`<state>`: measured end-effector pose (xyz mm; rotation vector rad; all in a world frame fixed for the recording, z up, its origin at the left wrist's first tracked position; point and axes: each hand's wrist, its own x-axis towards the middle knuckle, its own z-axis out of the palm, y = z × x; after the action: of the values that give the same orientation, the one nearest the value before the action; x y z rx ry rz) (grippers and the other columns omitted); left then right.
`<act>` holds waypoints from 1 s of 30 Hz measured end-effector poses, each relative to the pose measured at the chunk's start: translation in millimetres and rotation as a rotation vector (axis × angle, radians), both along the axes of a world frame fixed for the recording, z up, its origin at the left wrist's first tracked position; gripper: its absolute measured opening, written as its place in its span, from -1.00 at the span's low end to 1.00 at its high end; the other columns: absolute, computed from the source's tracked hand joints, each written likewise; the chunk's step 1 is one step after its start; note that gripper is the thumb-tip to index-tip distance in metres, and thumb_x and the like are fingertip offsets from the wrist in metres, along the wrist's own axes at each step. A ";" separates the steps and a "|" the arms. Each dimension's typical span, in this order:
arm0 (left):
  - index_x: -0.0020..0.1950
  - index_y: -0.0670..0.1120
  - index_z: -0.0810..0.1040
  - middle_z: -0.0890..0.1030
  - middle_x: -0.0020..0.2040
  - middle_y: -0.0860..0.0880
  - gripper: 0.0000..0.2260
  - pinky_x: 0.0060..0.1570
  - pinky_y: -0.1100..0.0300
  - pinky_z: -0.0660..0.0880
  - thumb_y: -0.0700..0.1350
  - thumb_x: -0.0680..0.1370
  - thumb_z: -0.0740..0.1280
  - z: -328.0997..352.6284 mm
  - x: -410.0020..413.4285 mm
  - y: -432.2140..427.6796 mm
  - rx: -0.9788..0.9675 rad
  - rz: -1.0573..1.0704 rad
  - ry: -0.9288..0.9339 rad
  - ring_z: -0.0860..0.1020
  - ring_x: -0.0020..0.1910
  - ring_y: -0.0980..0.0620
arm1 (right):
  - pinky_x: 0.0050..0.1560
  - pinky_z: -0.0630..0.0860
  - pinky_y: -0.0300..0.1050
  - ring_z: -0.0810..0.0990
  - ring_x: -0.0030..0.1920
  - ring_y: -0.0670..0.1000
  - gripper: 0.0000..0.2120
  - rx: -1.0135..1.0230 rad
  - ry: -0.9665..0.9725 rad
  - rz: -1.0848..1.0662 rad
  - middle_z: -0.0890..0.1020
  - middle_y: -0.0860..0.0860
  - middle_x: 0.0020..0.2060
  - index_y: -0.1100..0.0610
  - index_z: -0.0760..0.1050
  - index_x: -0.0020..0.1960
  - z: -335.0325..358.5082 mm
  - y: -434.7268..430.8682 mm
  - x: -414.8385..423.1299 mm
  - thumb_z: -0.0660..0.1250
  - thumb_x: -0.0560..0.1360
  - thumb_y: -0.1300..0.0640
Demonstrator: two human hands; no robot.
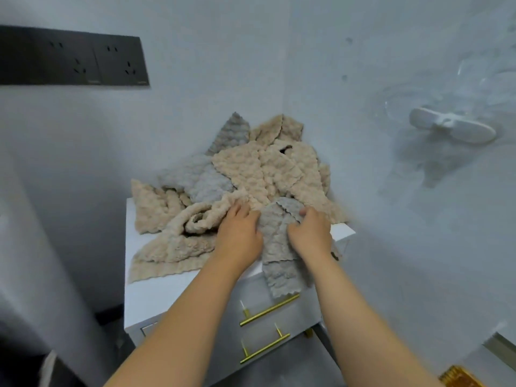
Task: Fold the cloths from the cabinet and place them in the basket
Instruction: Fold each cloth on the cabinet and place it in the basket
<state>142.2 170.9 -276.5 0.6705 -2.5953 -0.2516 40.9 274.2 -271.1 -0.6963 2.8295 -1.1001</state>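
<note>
Both hands are in the pile on the cabinet (156, 291). The right hand (310, 233) curls its fingers round the grey cloth (275, 247), which drapes over the front edge. The left hand (239, 233) presses the beige cloth (192, 219); I can't tell if it's gripping.

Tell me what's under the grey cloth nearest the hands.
The grey cloth lies on the white cabinet, hanging over its front above a gold handle. Whatever it covers is hidden.

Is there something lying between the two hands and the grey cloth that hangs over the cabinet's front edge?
Nothing visible does. The left hand and right hand touch the grey cloth, which lies on top of the beige cloths there.
</note>
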 end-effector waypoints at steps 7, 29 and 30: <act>0.56 0.00 0.02 -0.11 0.58 -0.03 -0.48 0.48 0.10 0.01 -0.05 0.63 0.11 -22.9 -8.7 -17.1 0.059 -0.019 -0.135 -0.19 0.54 0.01 | 0.22 0.31 0.05 0.38 0.28 0.18 -0.54 0.244 0.045 -0.006 0.47 0.10 0.25 0.11 0.31 0.33 -3.7 -18.2 -12.6 0.29 0.48 0.01; 0.49 0.25 -0.31 -0.31 0.54 0.03 -0.45 0.35 -0.40 -0.17 0.26 0.60 -0.09 -7.4 -24.5 -122.6 -0.476 -0.053 -0.428 -0.32 0.51 -0.13 | 0.09 0.38 -0.03 0.41 0.16 0.17 -0.69 0.236 0.433 0.057 0.49 0.14 0.13 0.11 0.51 0.19 -14.7 -48.5 -54.0 0.26 0.47 0.31; 0.49 0.25 -0.32 -0.31 0.54 0.03 -0.45 0.36 -0.39 -0.17 0.25 0.60 -0.09 -7.3 -27.5 -133.2 -0.483 -0.048 -0.439 -0.31 0.51 -0.12 | 0.06 0.39 -0.04 0.42 0.15 0.16 -0.70 0.247 0.448 0.058 0.50 0.13 0.12 0.12 0.52 0.18 -18.6 -56.9 -60.7 0.26 0.48 0.31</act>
<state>114.7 37.6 -283.8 0.5279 -2.9148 0.5542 -19.8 217.4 -289.7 -1.1100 3.1992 -0.6293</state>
